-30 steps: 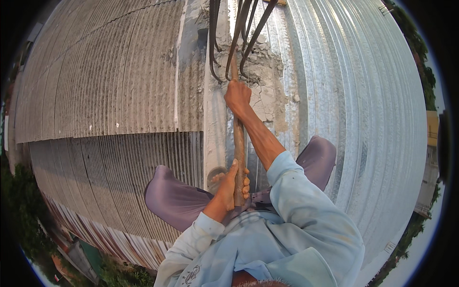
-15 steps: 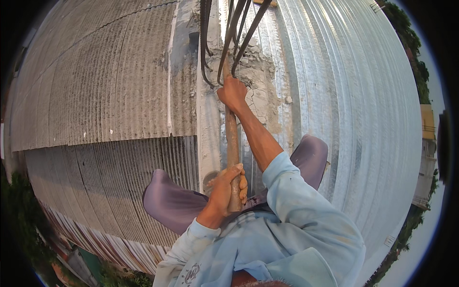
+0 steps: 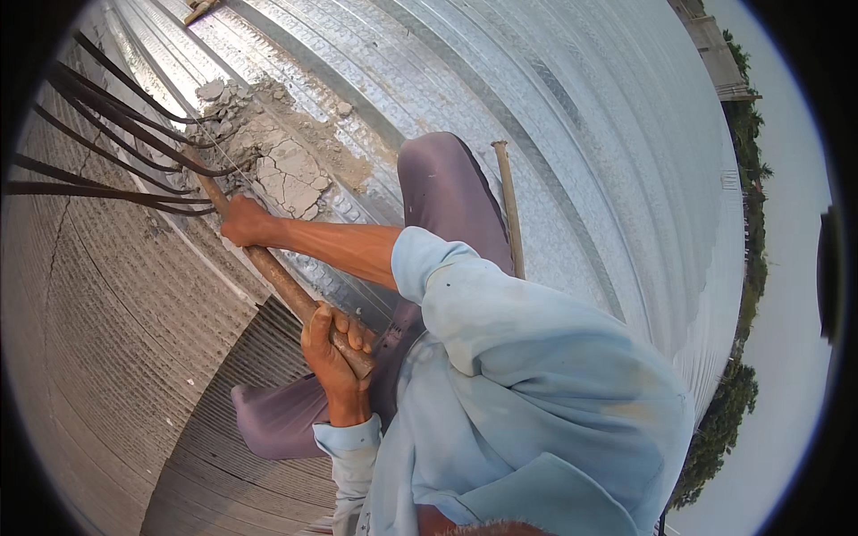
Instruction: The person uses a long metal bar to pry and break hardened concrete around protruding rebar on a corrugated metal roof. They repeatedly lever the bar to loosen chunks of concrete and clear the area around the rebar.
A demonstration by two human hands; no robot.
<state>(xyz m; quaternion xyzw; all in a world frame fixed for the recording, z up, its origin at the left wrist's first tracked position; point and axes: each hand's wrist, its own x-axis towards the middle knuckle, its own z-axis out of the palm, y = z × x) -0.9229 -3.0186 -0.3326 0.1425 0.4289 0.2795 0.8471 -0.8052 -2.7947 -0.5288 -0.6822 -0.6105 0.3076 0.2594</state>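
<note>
A long rusty pipe (image 3: 277, 277) runs from my lap toward a bundle of dark bent steel rods (image 3: 107, 152) that stick out at the left. My right hand (image 3: 243, 223) is stretched out and closed around the far part of the pipe, close to the rods. Nearer my body, my left hand (image 3: 335, 357) grips the pipe's near end. Where the pipe's far tip meets the rods is hard to make out. I sit on a corrugated metal roof (image 3: 554, 116) with my knees in purple trousers (image 3: 447, 179) on either side of the pipe.
Cracked grey mortar and rubble (image 3: 277, 170) lie on the roof seam just beyond my right hand. A thin rusty rod (image 3: 509, 205) rests by my right knee. The roof drops away to trees (image 3: 724, 420) and ground at the right and lower left.
The view has swung round, so the rods now lie at the left instead of the top. Both hands keep their grip on the pipe, the right one still nearest the rods.
</note>
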